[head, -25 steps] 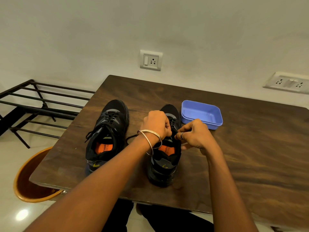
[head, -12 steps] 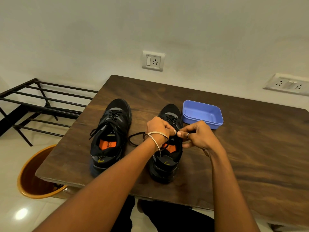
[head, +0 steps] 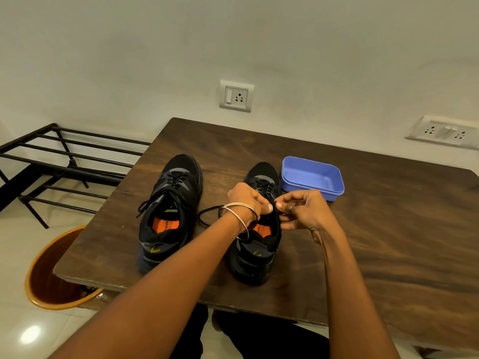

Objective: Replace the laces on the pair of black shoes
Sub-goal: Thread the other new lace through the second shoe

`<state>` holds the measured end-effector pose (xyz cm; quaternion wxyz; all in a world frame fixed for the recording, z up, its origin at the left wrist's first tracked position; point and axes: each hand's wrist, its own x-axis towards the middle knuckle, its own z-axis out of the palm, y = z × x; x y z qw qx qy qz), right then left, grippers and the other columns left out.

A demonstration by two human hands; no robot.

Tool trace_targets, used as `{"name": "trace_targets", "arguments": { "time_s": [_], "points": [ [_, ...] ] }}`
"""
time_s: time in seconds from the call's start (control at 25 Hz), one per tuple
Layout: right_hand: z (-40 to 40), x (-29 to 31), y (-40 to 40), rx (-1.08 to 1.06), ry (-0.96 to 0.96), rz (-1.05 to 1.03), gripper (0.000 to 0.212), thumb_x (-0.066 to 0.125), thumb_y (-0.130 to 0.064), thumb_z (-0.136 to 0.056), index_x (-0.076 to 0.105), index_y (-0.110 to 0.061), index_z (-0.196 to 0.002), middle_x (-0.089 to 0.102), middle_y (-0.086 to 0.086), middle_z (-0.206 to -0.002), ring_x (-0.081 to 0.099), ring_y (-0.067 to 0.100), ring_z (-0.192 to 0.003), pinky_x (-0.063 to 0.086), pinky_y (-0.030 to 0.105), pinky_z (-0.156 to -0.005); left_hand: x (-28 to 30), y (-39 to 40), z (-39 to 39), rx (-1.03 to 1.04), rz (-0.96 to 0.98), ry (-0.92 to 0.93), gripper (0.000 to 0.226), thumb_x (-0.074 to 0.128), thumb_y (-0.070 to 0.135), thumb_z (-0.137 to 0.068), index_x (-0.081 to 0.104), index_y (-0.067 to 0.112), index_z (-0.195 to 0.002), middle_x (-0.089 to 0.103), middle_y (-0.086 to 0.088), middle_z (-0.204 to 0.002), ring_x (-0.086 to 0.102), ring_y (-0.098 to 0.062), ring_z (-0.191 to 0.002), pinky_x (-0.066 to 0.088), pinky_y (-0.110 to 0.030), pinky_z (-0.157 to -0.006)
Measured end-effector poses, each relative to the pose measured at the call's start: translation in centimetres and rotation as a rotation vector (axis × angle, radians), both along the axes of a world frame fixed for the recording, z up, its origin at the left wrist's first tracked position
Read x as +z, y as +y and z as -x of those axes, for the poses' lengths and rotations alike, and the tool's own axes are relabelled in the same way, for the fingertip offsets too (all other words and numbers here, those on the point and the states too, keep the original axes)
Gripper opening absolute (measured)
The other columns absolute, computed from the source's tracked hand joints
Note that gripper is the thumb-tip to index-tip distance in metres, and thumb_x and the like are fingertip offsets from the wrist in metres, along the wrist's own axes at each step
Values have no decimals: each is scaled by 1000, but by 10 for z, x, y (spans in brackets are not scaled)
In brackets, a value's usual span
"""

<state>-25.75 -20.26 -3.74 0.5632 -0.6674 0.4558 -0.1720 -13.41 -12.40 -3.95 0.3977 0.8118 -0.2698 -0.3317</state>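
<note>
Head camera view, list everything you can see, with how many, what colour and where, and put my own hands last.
table: one, dark brown wood, centre
shoes: two, black with orange insoles, side by side on the table; left shoe, right shoe
lace: one loose loop, black, between the shoes
tray: one, blue, right of the right shoe
bin: one, orange, on the floor under the table's left corner
rack: one, black metal, left
wall sockets: two, white;
hands: two, at the right shoe's upper eyelets; left hand with bangles, right hand with a ring
</note>
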Motion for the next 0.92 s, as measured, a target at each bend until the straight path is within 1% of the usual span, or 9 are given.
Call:
{"name": "trace_targets", "arguments": {
  "time_s": [0.2,0.36,0.48,0.56,0.6,0.68,0.76,0.84,0.92],
  "points": [
    [-4,7,2,-71,34,-13,13,59,0,-92,71,-1,-87,72,18,-89,69,28,-71,61,38,-56,8,5,-6,-143,-37,-190,18,86,22,-68,69,23,-68,70,1,-79,63,-14,-66,58,-34,-78],
    [-1,23,0,-259,-95,82,22,51,-4,-94,64,-2,-77,70,18,-86,69,25,-73,61,47,-71,11,9,-4,-256,-92,-481,32,85,29,-69,61,27,-90,55,0,-109,60,-25,-95,50,-36,-78],
    [7,55,-1,-450,-627,50,19,45,-1,-95,56,-4,-79,65,18,-76,69,33,-75,59,50,-77,9,10,-9,-296,-87,-560,46,82,28,-72,61,29,-113,55,-2,-120,59,-26,-106,50,-40,-89],
    [14,76,-1,-456,-1045,-79,13,46,-3,-96,53,-4,-84,59,15,-67,61,30,-59,58,41,-63,9,10,-13,-315,-89,-538,47,81,31,-73,62,32,-117,60,-1,-122,59,-24,-110,50,-44,-93],
    [16,78,-3,-440,-1104,-74,13,48,-5,-96,54,-6,-85,56,11,-65,53,24,-53,52,33,-54,9,10,-15,-322,-92,-522,47,81,31,-74,63,32,-117,62,-1,-121,59,-24,-111,49,-45,-94],
    [15,69,-4,-362,-867,92,10,55,-9,-96,60,-12,-89,55,5,-65,44,15,-51,38,25,-48,9,10,-17,-328,-99,-505,45,80,33,-75,64,33,-117,64,1,-120,59,-23,-112,48,-47,-96],
    [11,46,-9,-148,-296,394,9,64,-14,-92,66,-15,-101,61,2,-77,55,13,-68,44,26,-62,9,9,-17,-330,-91,-499,44,78,37,-76,64,34,-118,64,2,-118,58,-23,-112,47,-48,-96],
    [7,23,-11,184,202,493,26,72,-18,-87,68,-12,-112,68,3,-93,62,14,-90,49,28,-84,8,10,-17,-339,-87,-525,45,77,40,-77,63,38,-119,64,2,-117,58,-23,-112,47,-49,-95],
    [6,15,-10,322,394,480,20,74,-15,-85,73,-9,-104,71,6,-92,65,17,-92,52,33,-87,7,10,-17,-350,-92,-567,46,76,41,-77,61,42,-120,62,2,-118,56,-24,-113,46,-50,-95]
  ]
}}
